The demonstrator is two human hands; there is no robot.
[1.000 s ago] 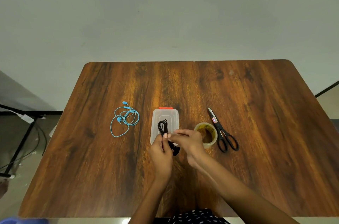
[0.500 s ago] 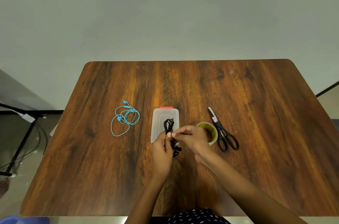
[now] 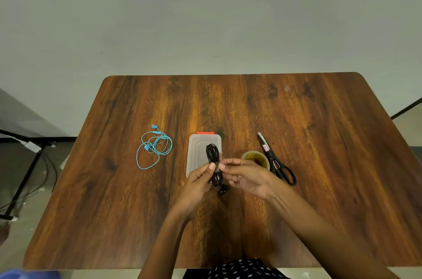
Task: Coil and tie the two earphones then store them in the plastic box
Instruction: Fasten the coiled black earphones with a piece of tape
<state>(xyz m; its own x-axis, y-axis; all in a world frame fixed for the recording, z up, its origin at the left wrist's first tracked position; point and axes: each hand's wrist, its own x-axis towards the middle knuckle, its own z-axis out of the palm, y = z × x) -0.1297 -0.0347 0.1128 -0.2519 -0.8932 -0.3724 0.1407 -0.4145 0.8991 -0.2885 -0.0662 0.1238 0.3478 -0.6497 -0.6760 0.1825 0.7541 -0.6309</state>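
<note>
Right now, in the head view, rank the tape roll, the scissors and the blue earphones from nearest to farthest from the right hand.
From the right hand:
1. Tape roll, just behind its fingers.
2. Scissors, right of the tape.
3. Blue earphones, far left, beyond the plastic box.

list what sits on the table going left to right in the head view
tangled blue earphone → clear plastic box with red latch → coiled black earphone pinched by both hands → yellowish tape roll → black-handled scissors
</note>
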